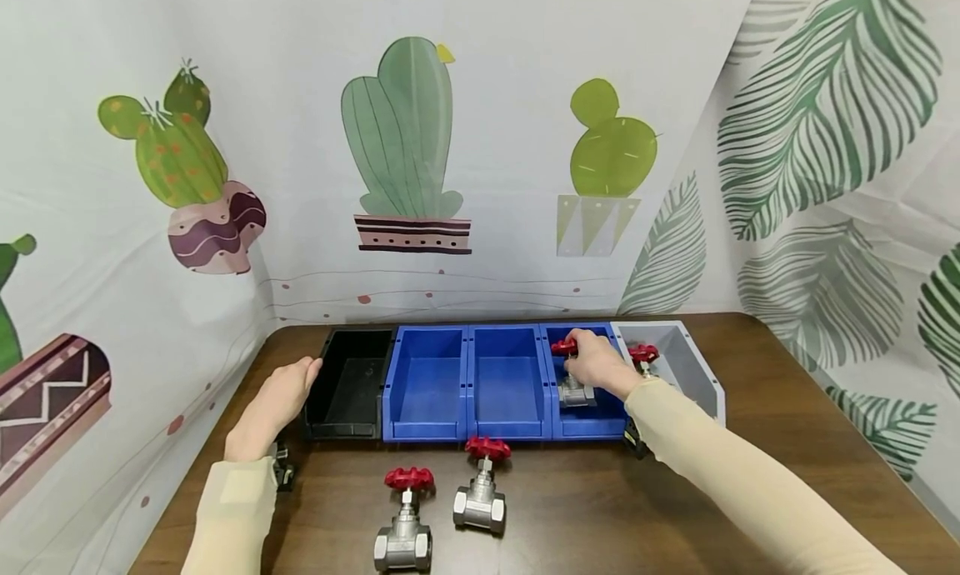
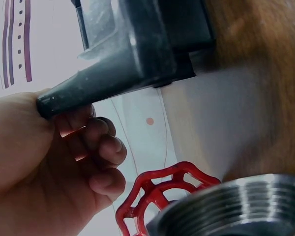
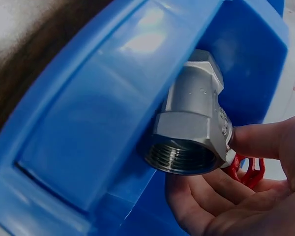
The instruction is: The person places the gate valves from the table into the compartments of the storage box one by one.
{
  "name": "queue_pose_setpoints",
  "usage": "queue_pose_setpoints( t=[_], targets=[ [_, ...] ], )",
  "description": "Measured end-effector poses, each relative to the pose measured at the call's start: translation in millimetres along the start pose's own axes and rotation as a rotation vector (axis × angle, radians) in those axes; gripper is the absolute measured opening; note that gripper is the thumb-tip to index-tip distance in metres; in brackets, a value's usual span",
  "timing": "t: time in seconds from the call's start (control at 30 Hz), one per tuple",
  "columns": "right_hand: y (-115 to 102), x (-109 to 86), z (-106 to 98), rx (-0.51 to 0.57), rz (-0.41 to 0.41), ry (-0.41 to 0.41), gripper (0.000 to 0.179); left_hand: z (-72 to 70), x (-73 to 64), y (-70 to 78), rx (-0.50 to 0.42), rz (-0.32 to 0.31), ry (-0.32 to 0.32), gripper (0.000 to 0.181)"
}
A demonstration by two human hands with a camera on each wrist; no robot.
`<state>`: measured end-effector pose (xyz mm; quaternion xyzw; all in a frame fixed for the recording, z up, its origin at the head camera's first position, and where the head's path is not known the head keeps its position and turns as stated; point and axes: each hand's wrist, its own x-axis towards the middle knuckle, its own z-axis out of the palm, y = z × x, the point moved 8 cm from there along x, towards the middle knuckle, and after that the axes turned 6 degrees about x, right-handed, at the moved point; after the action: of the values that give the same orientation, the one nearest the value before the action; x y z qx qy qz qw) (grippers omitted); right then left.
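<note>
Red-wheeled valve (image 1: 577, 394) inside the rightmost blue bin (image 1: 588, 428), near the table's (image 1: 570, 508) far edge: my right hand (image 1: 598, 362) pinches it, apparently placing; next needs release. Left hand (image 1: 273, 402) grips black bin (image 1: 343, 431).

Brown wooden table (image 1: 585, 500) — white cloth (image 1: 510, 133) behind, with printed cacti (image 1: 412, 133) and leaves (image 1: 832, 100)

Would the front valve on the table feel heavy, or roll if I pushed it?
The front valve looks like thick metal, so it's probably heavy for its size. Flat-sided ends would likely limit rolling. The wavy red wheel might be easy to grip.
</note>
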<state>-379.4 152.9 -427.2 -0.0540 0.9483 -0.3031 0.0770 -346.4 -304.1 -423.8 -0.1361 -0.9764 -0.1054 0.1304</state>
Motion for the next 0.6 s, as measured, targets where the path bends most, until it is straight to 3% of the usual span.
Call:
queue_pose_setpoints(
  t=[0.3,0.6],
  targets=[
    [3,4.2,4,-0.049,0.044,-0.011,0.047,2.2,-0.6,-2.5,-0.003,-0.024,-0.017,0.028],
    [10,5.4,10,-0.035,0.108,-0.062,0.051,2.2,0.8,-1.1,-0.005,-0.007,-0.001,0.027]
  ],
)
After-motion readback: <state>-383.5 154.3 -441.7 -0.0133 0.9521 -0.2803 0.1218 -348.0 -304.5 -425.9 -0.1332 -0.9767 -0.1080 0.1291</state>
